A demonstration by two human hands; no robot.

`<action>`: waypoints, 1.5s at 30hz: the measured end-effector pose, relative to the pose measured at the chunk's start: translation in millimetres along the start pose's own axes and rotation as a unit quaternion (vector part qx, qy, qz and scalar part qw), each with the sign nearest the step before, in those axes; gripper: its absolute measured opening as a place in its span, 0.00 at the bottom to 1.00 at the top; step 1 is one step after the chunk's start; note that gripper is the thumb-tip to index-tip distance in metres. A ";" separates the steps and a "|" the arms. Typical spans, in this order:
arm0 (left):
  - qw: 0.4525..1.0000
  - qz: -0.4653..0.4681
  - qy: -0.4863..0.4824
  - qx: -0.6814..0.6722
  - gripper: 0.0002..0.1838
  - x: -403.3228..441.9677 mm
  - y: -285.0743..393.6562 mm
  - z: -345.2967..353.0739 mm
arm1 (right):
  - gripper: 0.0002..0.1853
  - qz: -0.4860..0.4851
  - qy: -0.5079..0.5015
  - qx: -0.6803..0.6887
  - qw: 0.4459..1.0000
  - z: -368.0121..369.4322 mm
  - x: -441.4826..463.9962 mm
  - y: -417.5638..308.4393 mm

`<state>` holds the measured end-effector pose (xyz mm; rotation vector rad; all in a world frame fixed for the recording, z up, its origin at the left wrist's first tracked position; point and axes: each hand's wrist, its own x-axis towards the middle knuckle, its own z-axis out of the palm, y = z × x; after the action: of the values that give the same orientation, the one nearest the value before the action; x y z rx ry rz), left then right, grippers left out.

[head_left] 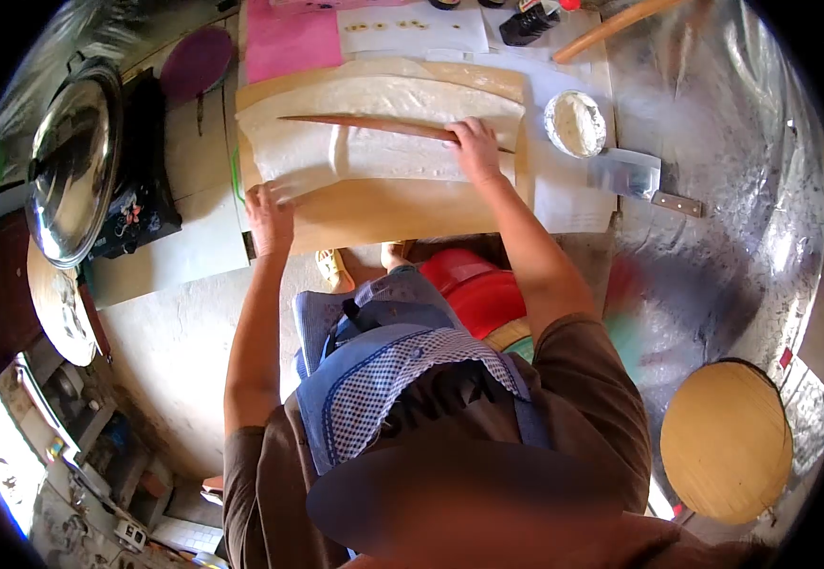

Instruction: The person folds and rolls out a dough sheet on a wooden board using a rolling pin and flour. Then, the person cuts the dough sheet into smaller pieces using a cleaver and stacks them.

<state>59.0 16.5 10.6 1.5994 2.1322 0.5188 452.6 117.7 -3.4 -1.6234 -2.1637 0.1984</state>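
A wide, thin sheet of pale dough (412,99) lies across a wooden board (384,211), with a raised fold near its middle. My right hand (476,152) is closed round the right part of a slim, tapered wooden rolling pin (365,122), which rests slantwise on the dough. The pin's narrow tip points left. At the dough's lower left corner is my left hand (268,220), its bent fingers pinching the edge. Just right of the board stand a white bowl of flour (575,125) and a cleaver (628,174) with a wooden handle.
A large lidded pot (73,175) stands at the left, near a purple round lid (197,63). Dark bottles (530,25) and another wooden stick (611,32) lie at the back. Below the table's front edge is a red basin (474,284). A round wooden board (727,442) sits at lower right.
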 end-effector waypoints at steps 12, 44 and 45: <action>0.964 -0.236 0.023 -0.117 0.15 33.1 -28.3 38.4 | 0.20 0.082 -0.097 0.100 0.987 -47.0 -61.3 56.1; 0.862 -0.318 -0.005 -0.395 0.11 -50.5 -36.9 -1.8 | 0.15 0.000 -0.165 0.125 0.978 -84.5 -110.6 62.7; 0.945 -0.240 0.050 -0.215 0.11 -52.4 -52.8 1.7 | 0.16 0.000 -0.143 0.105 0.984 -89.9 -113.1 62.1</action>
<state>30.4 -47.9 -13.0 0.7986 2.1814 0.8359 570.2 17.7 27.0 -1.5533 -2.2578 0.6737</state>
